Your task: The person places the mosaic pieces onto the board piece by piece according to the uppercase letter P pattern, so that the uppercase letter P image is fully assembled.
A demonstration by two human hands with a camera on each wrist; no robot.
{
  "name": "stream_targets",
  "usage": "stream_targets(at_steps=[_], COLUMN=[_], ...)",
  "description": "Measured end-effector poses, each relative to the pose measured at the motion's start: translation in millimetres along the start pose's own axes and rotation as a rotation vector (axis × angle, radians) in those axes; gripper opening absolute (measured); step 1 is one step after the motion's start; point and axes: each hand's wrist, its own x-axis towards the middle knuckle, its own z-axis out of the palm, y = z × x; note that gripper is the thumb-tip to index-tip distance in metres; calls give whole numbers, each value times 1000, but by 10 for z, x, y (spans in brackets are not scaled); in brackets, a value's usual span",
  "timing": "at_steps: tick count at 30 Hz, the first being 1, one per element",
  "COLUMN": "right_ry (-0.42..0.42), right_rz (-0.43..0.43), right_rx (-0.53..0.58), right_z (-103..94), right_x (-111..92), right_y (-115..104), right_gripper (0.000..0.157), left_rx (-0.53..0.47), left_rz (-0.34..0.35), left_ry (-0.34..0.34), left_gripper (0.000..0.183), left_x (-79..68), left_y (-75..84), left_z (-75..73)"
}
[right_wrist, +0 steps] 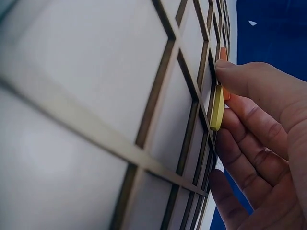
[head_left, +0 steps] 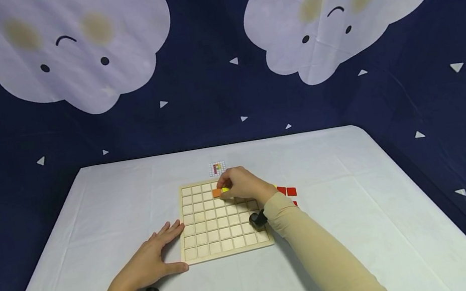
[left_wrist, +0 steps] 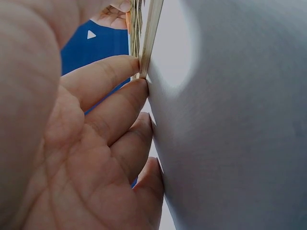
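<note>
My right hand is at the back rows of a wooden grid board. Its thumb and fingers pinch a yellow square tile, tilted on edge against the grid in the right wrist view. Just left of it, an orange tile lies in a cell. My left hand rests on the cloth with fingers spread. Fingertips of that hand touch the board's left edge. Part of the yellow tile is covered by the right fingers.
Beyond the board lies a small printed pattern card. Several red tiles lie right of the board, partly behind the right forearm. A white cloth covers the table, and a dark blue cloud-print curtain hangs behind it.
</note>
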Motion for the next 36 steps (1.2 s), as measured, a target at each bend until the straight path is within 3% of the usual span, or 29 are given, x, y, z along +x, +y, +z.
stream_targets(at_steps=[19,36], right_ry=[-4,-7], right_rz=[31,-12], right_rx=[23,11], right_z=[-4,-48], right_x=[-1,-59], right_y=[-21,3], right_gripper=[22,28], left_rx=[-1,0], left_rz=[11,8], left_ry=[11,1], left_gripper=[99,100], left_x=[-6,2], left_y=[-3,-3], left_z=[2,8])
